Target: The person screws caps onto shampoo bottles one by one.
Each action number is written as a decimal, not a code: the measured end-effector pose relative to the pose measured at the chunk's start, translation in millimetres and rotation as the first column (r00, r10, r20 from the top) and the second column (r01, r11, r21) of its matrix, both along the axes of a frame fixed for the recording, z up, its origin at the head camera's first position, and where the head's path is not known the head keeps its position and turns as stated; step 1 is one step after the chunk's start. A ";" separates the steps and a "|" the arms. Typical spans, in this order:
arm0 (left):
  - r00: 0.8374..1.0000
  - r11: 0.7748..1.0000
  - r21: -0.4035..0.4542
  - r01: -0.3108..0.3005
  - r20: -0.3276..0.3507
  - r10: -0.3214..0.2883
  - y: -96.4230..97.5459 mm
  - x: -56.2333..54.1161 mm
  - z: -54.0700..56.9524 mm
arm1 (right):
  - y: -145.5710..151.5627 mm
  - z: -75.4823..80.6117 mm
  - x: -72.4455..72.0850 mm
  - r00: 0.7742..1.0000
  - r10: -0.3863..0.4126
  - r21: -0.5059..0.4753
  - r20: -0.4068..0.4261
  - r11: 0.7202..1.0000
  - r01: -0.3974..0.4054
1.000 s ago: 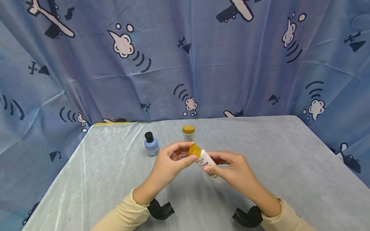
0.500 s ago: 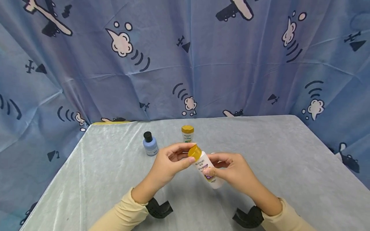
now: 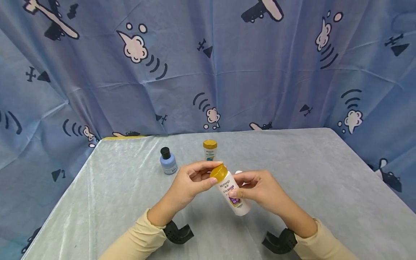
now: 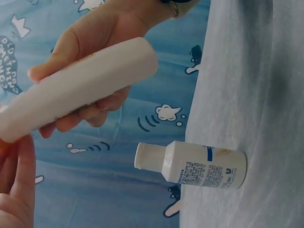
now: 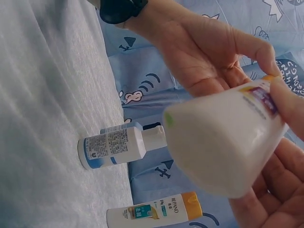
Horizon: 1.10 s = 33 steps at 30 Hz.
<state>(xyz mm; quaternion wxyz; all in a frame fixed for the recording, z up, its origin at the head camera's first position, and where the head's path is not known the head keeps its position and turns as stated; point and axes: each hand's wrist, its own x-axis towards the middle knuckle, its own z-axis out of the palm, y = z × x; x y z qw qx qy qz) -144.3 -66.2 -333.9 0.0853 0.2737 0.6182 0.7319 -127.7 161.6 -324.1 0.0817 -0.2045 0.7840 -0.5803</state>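
A white shampoo-type bottle [image 3: 239, 208] lettered REPAND is held tilted above the table, its gold cap [image 3: 219, 173] toward the upper left. My left hand [image 3: 193, 182] pinches that cap between thumb and fingers. The right hand [image 3: 261, 189] grips the bottle's body, thumb across the purple label. In the right wrist view the bottle's broad white base [image 5: 213, 152] faces the camera. Behind the hands stands a second gold-capped bottle [image 3: 210, 148], its lower part hidden in the head view. To the left is a blue bottle [image 3: 168, 164] with a black cap.
A white-capped bottle [image 4: 204, 164] stands upright on the table; in the head view only its top shows behind the right hand. The table [image 3: 308, 173] wears a pale grey cloth. A blue patterned curtain [image 3: 260, 72] hangs behind it.
The held bottle's lower end has swung down and toward me, so more of its label shows. Both hands keep their hold on cap and body. The head view has shifted slightly.
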 end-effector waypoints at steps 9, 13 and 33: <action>0.999 0.999 0.040 0.035 -0.020 -0.034 0.6 -3.0 -4.7 | 0.5 2.1 -0.2 0.999 0.034 -0.009 0.007 0.999 -0.034; 0.998 0.997 0.060 0.055 -0.038 -0.053 0.2 -3.7 -6.1 | -0.9 1.7 -1.1 0.997 0.066 -0.049 0.028 0.997 -0.064; 0.978 0.978 0.098 0.184 -0.114 -0.173 0.1 -3.0 -7.7 | 1.0 -0.8 1.3 0.991 0.113 -0.078 0.077 0.991 -0.107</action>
